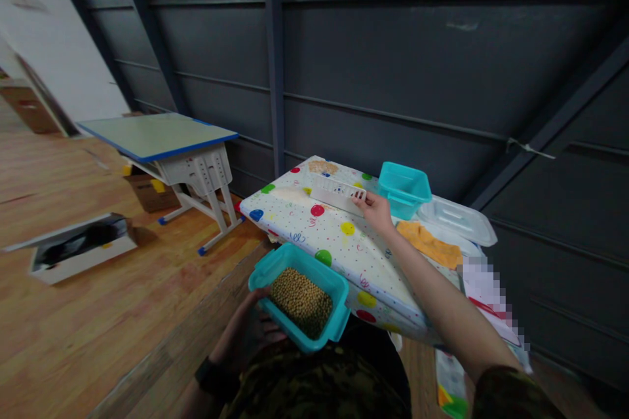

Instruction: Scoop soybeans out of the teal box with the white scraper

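A turquoise plastic container (266,260) with yellowish dried beans (301,296) inside is close to my body, tilted a little, just off the table's front edge. My left hand (248,324) grips its left side, with the thumb at the rim and the fingers under it. Out over the table, my right hand (376,211) pinches the right end of a long, narrow white plastic basket (337,198) with slots along its upper part. The basket is at the cloth; whether it rests there I cannot tell.
A spotted cloth covers the table (295,209). Right of the basket are another turquoise container (403,186), a clear lid (459,219) and an orange cloth (430,243). A desk (162,134) and an open white box (86,262) stand left. A dark wall (393,78) rises behind.
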### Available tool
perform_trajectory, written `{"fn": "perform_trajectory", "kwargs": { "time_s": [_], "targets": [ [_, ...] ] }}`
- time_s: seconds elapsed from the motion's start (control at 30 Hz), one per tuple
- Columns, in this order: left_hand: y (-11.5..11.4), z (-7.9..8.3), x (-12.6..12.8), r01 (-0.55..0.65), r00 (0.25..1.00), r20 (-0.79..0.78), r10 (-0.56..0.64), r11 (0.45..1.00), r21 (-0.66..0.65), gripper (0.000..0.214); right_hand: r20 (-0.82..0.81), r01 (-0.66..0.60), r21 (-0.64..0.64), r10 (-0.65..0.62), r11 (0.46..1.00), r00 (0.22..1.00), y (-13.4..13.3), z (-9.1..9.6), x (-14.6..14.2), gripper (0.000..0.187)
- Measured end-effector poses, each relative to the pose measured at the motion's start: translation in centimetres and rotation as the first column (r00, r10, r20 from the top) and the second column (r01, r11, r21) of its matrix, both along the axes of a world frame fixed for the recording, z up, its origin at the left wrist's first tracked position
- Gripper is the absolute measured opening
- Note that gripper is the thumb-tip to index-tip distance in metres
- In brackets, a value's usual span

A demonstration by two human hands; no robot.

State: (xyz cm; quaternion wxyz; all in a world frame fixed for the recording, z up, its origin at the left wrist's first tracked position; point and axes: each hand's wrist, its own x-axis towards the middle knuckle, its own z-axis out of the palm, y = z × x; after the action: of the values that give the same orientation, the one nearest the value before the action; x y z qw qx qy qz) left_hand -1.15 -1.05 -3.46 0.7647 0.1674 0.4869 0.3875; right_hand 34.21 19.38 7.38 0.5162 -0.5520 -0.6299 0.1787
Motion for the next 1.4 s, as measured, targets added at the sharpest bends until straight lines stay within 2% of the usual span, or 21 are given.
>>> {"fn": "perform_trajectory", "kwargs": {
  "time_s": [0.2,0.33,0.53,0.73,0.9,1.07,1.2,1.33,1.4],
  "targets": [
    [-0.1,-0.1,0.1,-0.008,1.000,-0.006,0.008,1.000,0.000,0.083,-0.005,0.014,0.020,-0.014,1.000,1.000,-0.4,-0.3,1.3,0.048],
    [-0.3,-0.2,0.2,-0.031,1.000,-0.005,0.031,0.999,0.013,0.091,-0.005,-0.043,-0.005,0.043,0.999,0.999,-0.8,-0.5,2.0,0.052],
    [-0.5,1.0,0.7,-0.010,1.000,-0.007,0.010,1.000,0.010,0.086,-0.024,-0.021,0.016,0.021,1.000,0.999,-1.2,-0.5,2.7,0.053],
    [-0.5,1.8,0.9,-0.011,0.999,-0.039,0.011,1.000,-0.011,0.093,-0.053,-0.038,-0.002,0.038,0.999,0.998,-1.7,-1.1,2.8,0.052],
    [-0.5,1.1,1.1,0.001,1.000,-0.019,-0.001,1.000,-0.014,0.090,-0.095,-0.043,-0.007,0.042,0.999,0.995,-2.3,-0.9,2.6,0.055],
    [-0.6,-0.3,1.2,0.012,1.000,0.012,-0.012,1.000,-0.004,0.079,-0.120,-0.029,0.022,0.031,0.999,0.992,-3.1,0.4,2.9,0.056],
    [-0.6,-0.7,1.9,-0.001,1.000,0.022,0.002,1.000,-0.019,0.067,-0.018,0.109,0.071,-0.108,0.991,0.994,-6.2,1.1,4.6,0.053],
    [-0.3,-0.1,3.1,-0.026,0.999,0.025,0.029,0.992,-0.125,0.063,0.157,0.296,0.103,-0.309,0.950,0.938,-11.8,0.6,6.0,0.045],
    [-0.1,0.4,3.5,-0.021,0.999,0.041,0.028,0.986,-0.167,0.061,0.191,0.343,0.105,-0.357,0.933,0.914,-14.3,0.1,6.2,0.047]
  ]
}}
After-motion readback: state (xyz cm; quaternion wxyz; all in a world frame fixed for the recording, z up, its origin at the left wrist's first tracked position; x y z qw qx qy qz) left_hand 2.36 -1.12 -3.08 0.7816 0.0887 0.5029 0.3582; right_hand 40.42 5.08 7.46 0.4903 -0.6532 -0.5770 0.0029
